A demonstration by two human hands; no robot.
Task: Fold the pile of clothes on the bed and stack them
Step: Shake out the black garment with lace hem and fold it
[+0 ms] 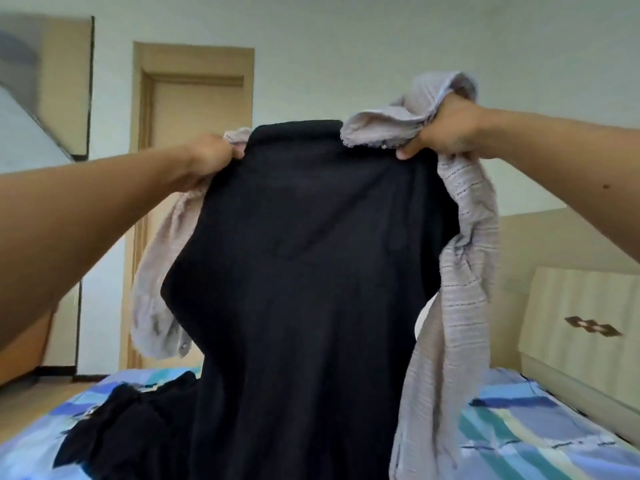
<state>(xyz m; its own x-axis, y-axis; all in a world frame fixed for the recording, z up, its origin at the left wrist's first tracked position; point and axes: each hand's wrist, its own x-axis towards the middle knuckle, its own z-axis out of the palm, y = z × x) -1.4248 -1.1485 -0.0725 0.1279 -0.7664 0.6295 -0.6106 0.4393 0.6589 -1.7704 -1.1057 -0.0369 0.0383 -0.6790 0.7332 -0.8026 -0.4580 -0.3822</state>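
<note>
Black soft fabric garment (304,254) up in air above bed, pale grey-lilac ribbed cardigan (460,271) draped around its shoulders. Long axis vertical: it hangs straight down from both grips, hem toward blue striped bed sheet (519,441). Left grip (211,157) curled tight on left top corner. Right grip (446,129) closed on right corner with bunched cardigan, slightly higher. Crumpled black clothes (128,427) lie on bed, lower left.

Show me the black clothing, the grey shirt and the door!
black garment (304,258): head view, middle of its hanging front.
grey shirt (464,271): head view, striped part hanging on the right.
door (197,109): head view, wooden panel behind the clothes.
</note>
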